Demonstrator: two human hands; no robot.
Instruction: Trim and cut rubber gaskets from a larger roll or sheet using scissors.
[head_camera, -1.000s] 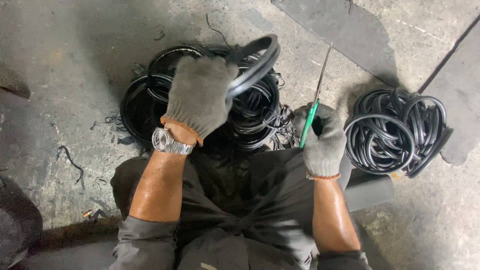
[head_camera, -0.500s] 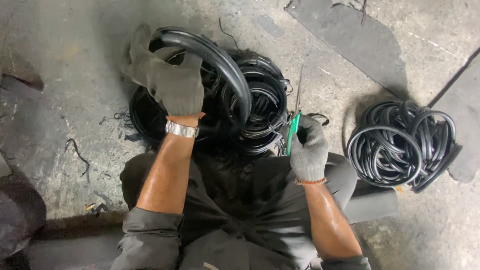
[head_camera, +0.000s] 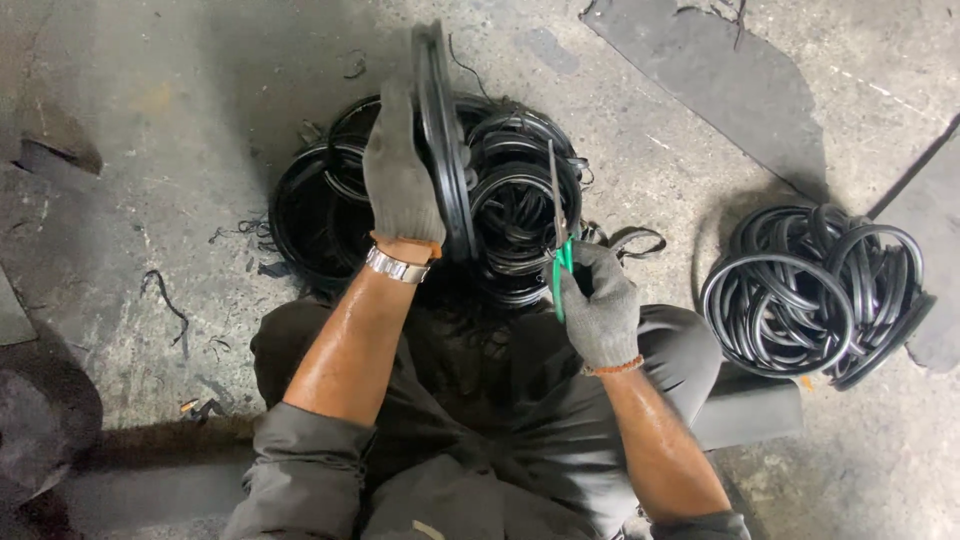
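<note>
Left fingers (head_camera: 395, 150) grip ring (head_camera: 440, 130); right fingers (head_camera: 590, 290) clasp scissors (head_camera: 556, 215).

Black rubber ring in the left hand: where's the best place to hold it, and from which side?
Grip the rubber ring on its near lower arc, coming from the left, as the gloved left hand does. It stands edge-on and upright, so fingers can wrap the thin band there, clear of the scissors in the right hand.
</note>
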